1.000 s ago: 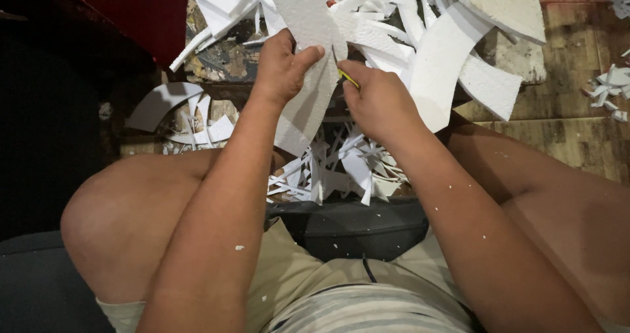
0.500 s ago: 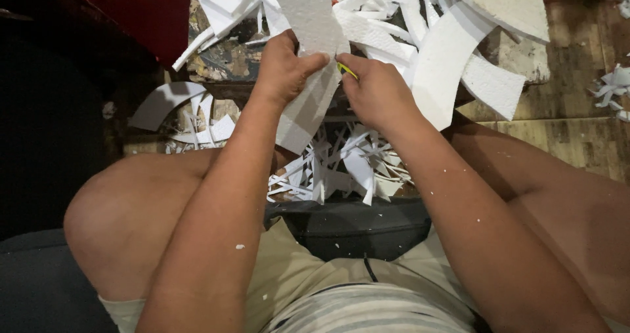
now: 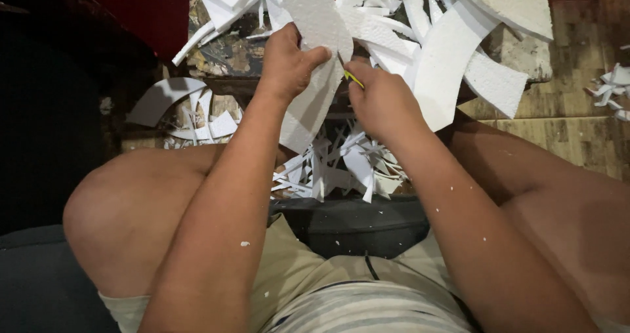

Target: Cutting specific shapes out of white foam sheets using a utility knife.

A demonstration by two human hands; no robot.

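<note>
Head view: left hand [image 3: 289,61] clamped on a long white foam strip [image 3: 315,57], thumb across its face, at 12 o'clock of the lap. Right hand [image 3: 380,100], just at 3 o'clock of the left, closed around a yellow-handled cutter [image 3: 353,78], tip touching the strip's edge. Foam offcuts [image 3: 341,166] heaped at 6 o'clock of the hands; red box [image 3: 147,11] at 10 o'clock.

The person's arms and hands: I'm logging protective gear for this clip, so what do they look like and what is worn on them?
Both forearms are bare, without sleeves. The left hand and right hand wear no gloves, and no rings, watch or bands show. Small white crumbs speckle both forearms.
</note>
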